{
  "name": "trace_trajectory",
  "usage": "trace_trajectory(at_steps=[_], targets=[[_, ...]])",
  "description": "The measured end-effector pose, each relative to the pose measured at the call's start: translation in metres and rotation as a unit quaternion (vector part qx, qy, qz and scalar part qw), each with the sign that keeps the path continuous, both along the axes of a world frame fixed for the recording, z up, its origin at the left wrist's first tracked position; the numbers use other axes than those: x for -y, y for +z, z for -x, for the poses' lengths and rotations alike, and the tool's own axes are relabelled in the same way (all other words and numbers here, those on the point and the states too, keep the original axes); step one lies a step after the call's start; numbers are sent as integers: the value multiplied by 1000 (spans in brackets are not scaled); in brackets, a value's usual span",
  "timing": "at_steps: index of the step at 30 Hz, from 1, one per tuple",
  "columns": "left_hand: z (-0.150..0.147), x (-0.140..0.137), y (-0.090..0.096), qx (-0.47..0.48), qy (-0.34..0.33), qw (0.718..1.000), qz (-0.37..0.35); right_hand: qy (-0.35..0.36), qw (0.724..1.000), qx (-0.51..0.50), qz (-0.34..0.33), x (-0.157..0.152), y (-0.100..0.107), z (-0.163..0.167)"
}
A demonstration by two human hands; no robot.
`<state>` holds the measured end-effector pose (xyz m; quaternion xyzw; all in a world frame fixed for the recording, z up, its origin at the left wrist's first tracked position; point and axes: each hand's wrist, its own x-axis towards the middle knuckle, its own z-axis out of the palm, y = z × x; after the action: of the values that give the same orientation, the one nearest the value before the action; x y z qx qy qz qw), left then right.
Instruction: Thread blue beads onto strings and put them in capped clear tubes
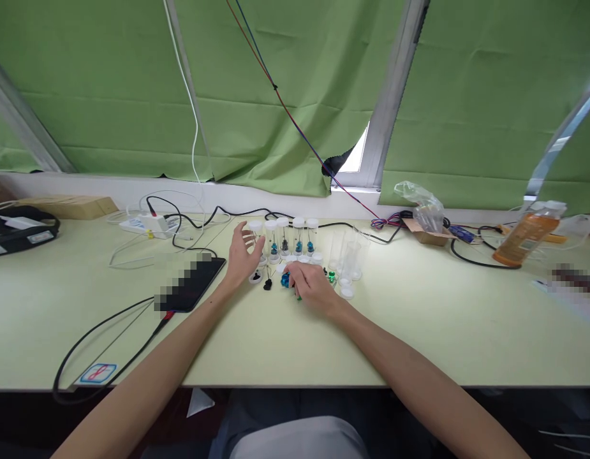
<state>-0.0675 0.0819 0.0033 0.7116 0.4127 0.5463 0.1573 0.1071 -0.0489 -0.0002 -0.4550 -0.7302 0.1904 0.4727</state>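
Note:
My left hand (244,254) is at the left end of a row of clear capped tubes (274,242), thumb and fingers apart around the side of the leftmost tube (255,228). Several tubes hold small blue or dark pieces with thin stems. My right hand (310,285) is low over the table, its fingers bent down and closed at a small shiny blue piece (286,280); the palm side is hidden. Between the hands lie a small black piece (268,284) and a white cap (255,276) with something black in it. A green piece (331,276) lies just past my right hand.
Clear tubes without caps (349,255) stand to the right, with loose white caps (346,291) before them. A phone (194,287) with a cable lies left. Behind are a power strip (148,224), a small cardboard box (426,234) and an orange drink bottle (529,234).

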Motion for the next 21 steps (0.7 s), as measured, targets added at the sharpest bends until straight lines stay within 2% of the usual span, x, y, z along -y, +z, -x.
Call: trace_trajectory(at_steps=[2, 5, 8, 12, 15, 18, 21], targets=[[1, 5, 5, 10, 45, 996, -70, -13, 1000, 4, -9, -1, 0, 0], [3, 16, 14, -22, 105, 979, -174, -39, 999, 8, -34, -3, 0, -1], [0, 28, 17, -43, 104, 970, -213, -70, 996, 7, -63, -7, -3, -3], [-9, 38, 10, -135, -15, 980, -142, -116, 991, -12, -73, -12, -6, -8], [-14, 39, 4, -237, -100, 963, -84, -123, 991, -8, -60, -15, -9, -10], [-17, 40, 1, -308, -131, 941, -47, -122, 991, 2, -52, -16, -11, -11], [-18, 41, 0, -335, -146, 930, -31, -124, 991, 11, -47, -17, -12, -12]])
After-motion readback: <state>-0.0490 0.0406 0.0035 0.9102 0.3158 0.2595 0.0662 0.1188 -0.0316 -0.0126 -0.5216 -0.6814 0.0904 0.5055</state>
